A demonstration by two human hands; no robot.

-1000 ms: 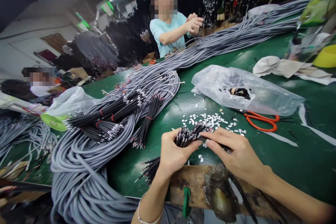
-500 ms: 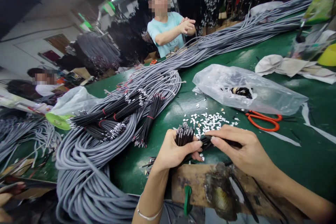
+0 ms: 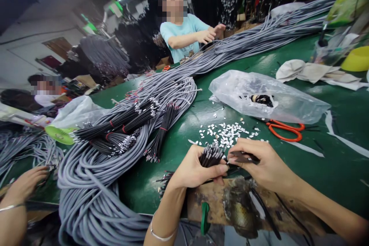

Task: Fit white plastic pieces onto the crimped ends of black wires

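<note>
My left hand (image 3: 193, 169) grips a bundle of thin black wires (image 3: 211, 154) near the front edge of the green table (image 3: 340, 153), their stripped tips pointing up and away. My right hand (image 3: 261, 163) pinches a single black wire (image 3: 243, 157) beside the bundle, thumb and fingers closed on it. Just beyond both hands lies a scatter of small white sleeve pieces (image 3: 227, 132). Under my wrists sits a worn wooden block (image 3: 230, 203).
A thick mass of grey cables (image 3: 95, 184) covers the left table, with tied black wire bundles (image 3: 123, 125) on top. A clear plastic bag (image 3: 268, 98) and orange scissors (image 3: 284, 130) lie right. A person in teal (image 3: 184, 32) works opposite; another person's hand (image 3: 24, 186) is at left.
My left hand tilted the bundle rightward toward my right hand, which drew closer and pinches one wire. Another person's hand came into view at the lower left.
</note>
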